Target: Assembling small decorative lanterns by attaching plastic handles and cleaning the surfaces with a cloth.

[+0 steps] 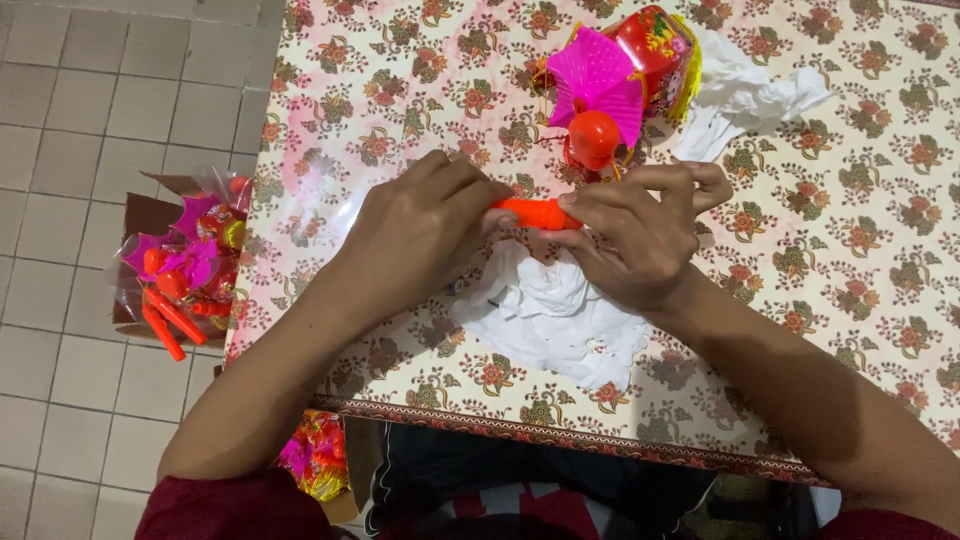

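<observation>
Two hands pinch one orange stick [535,213] from opposite ends: left hand [425,235], right hand [635,240], steadying it above white plastic [550,320] on the worktop [850,200].

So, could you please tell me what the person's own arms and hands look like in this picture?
Both hands are bare: the left hand and the right hand wear no gloves, and no rings, watch or bracelet can be seen. The forearms are uncovered down to the wrists. Dark red sleeves show only near the upper arms at the bottom edge of the view.
</observation>
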